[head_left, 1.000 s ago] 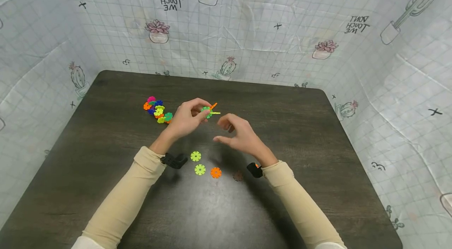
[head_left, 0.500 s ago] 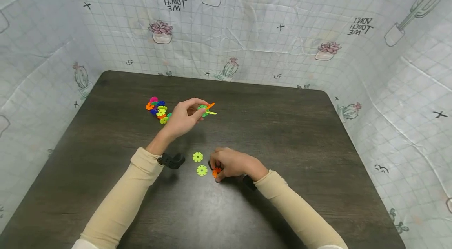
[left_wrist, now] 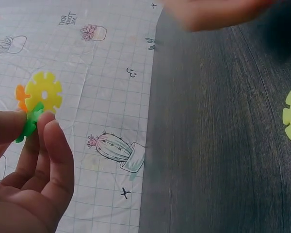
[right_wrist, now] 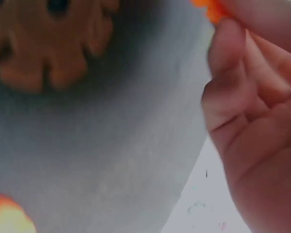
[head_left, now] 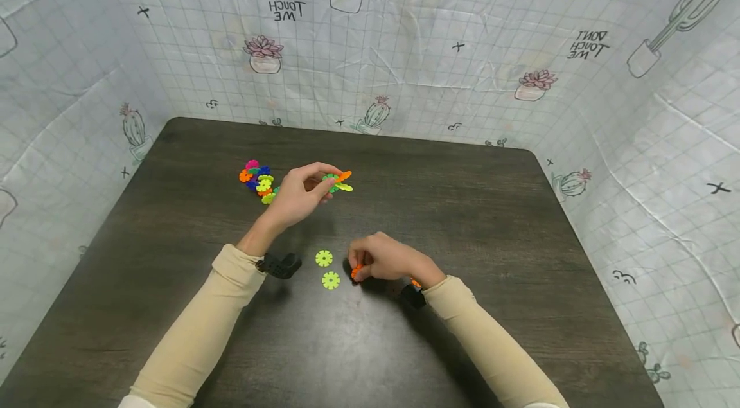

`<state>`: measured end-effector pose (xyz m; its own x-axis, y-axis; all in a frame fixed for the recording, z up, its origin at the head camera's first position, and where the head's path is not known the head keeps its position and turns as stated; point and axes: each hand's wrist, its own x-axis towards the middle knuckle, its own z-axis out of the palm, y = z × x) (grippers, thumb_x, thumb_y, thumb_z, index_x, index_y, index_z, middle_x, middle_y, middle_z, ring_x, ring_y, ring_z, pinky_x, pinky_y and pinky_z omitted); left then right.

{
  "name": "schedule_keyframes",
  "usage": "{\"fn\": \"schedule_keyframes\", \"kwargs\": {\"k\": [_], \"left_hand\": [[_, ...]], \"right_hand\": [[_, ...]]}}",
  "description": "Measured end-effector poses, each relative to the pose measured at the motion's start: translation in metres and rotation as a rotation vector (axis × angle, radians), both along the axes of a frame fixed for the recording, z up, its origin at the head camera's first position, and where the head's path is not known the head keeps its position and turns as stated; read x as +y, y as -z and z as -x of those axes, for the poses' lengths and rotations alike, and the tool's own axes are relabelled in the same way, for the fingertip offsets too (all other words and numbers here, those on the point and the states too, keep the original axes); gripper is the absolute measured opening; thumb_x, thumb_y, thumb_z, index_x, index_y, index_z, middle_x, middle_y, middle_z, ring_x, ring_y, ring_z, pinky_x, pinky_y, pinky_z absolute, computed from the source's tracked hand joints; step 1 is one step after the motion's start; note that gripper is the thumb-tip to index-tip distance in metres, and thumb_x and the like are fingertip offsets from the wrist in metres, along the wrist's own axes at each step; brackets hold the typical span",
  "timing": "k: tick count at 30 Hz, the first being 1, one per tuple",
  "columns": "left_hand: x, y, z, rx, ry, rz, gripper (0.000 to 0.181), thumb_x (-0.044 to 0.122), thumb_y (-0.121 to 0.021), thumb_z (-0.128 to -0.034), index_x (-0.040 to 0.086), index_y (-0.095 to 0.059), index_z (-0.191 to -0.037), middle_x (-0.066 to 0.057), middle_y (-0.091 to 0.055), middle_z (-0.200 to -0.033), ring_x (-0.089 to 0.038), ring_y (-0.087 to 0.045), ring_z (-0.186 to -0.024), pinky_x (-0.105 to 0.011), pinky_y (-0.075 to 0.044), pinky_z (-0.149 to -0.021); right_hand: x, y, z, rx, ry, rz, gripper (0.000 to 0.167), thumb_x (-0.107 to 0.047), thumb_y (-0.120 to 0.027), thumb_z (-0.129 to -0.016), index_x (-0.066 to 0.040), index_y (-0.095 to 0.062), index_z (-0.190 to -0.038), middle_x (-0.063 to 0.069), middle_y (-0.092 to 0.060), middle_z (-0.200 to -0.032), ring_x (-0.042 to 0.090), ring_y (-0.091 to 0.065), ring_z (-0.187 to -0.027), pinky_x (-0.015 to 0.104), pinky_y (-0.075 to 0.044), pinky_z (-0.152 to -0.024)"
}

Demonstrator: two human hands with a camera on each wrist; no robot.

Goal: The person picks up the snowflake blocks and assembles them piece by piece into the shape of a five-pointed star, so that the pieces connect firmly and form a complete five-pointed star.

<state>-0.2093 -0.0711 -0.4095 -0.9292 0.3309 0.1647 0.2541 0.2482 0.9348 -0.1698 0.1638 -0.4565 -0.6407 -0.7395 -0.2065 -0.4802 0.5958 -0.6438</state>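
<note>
My left hand (head_left: 295,197), raised over the table, pinches a green notched disc (head_left: 330,183) between thumb and fingers. Slotted to that disc are an orange disc (head_left: 345,175) and a yellow disc (left_wrist: 44,92), which fan out past the fingertips. Lower down, my right hand (head_left: 386,258) pinches an orange notched disc (head_left: 355,272) by thumb and fingers, close to the tabletop. Part of this disc is hidden behind the fingers; only its edge shows in the right wrist view. Two yellow-green discs (head_left: 324,258) lie flat between the hands.
A linked cluster of colourful discs (head_left: 264,183) lies at the back left, partly behind the left hand. Another orange disc (head_left: 415,282) peeks out by the right wrist. A shaded notched disc (right_wrist: 43,43) fills a corner of the right wrist view. Patterned cloth surrounds the dark table (head_left: 462,202).
My right hand came down from beside the left hand to the orange disc, took hold of it and lifted it slightly. The left hand stays nearly in place, its joined discs slightly turned.
</note>
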Motion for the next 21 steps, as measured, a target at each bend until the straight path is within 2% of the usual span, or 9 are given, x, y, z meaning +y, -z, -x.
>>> {"fn": "schedule_keyframes", "kwargs": {"k": [2, 6, 11, 16, 21], "left_hand": [[0.000, -0.001, 0.000, -0.007, -0.001, 0.002, 0.024, 0.017, -0.059, -0.1040, 0.009, -0.068, -0.125, -0.015, -0.069, -0.096, -0.020, -0.067, -0.080, -0.031, -0.058, -0.069], [-0.001, -0.002, -0.001, -0.009, -0.001, 0.002, 0.025, 0.017, -0.059, -0.1045, 0.010, -0.069, -0.125, -0.015, -0.069, -0.096, -0.021, -0.066, -0.079, -0.031, -0.054, -0.066], [0.000, -0.001, -0.002, 0.010, 0.015, -0.009, 0.025, 0.017, -0.058, -0.1047, 0.011, -0.071, -0.125, -0.015, -0.070, -0.103, -0.022, -0.064, -0.079, -0.029, -0.053, -0.066], [0.002, -0.001, -0.002, 0.030, 0.036, -0.012, 0.025, 0.018, -0.058, -0.1045, 0.011, -0.072, -0.125, -0.015, -0.069, -0.102, -0.023, -0.062, -0.079, -0.032, -0.053, -0.069], [0.004, -0.001, -0.003, 0.023, 0.038, 0.008, 0.026, 0.019, -0.059, -0.1042, 0.012, -0.072, -0.125, -0.014, -0.068, -0.098, -0.022, -0.064, -0.079, -0.036, -0.056, -0.076]], "right_hand": [[0.006, -0.004, 0.007, 0.007, 0.076, 0.080, 0.015, -0.009, -0.079, -0.089, -0.015, -0.064, -0.090, -0.006, -0.070, -0.083, 0.013, -0.067, -0.072, 0.025, -0.055, -0.066], [0.015, -0.020, 0.018, 0.083, 0.252, 0.253, 0.013, -0.008, -0.074, -0.093, -0.012, -0.068, -0.103, 0.000, -0.072, -0.090, 0.028, -0.071, -0.078, 0.030, -0.057, -0.068], [0.016, -0.039, 0.025, 0.179, 0.437, 0.477, 0.018, -0.009, -0.070, -0.096, -0.006, -0.068, -0.113, 0.010, -0.074, -0.098, 0.025, -0.073, -0.081, 0.041, -0.062, -0.073], [0.013, -0.048, 0.030, 0.198, 0.530, 0.655, 0.017, -0.008, -0.070, -0.096, -0.001, -0.068, -0.112, 0.019, -0.075, -0.100, 0.015, -0.073, -0.079, 0.040, -0.063, -0.078], [0.010, -0.051, 0.031, 0.171, 0.554, 0.692, 0.020, -0.001, -0.066, -0.097, 0.006, -0.066, -0.116, 0.027, -0.073, -0.102, 0.007, -0.073, -0.079, 0.046, -0.062, -0.080]]}}
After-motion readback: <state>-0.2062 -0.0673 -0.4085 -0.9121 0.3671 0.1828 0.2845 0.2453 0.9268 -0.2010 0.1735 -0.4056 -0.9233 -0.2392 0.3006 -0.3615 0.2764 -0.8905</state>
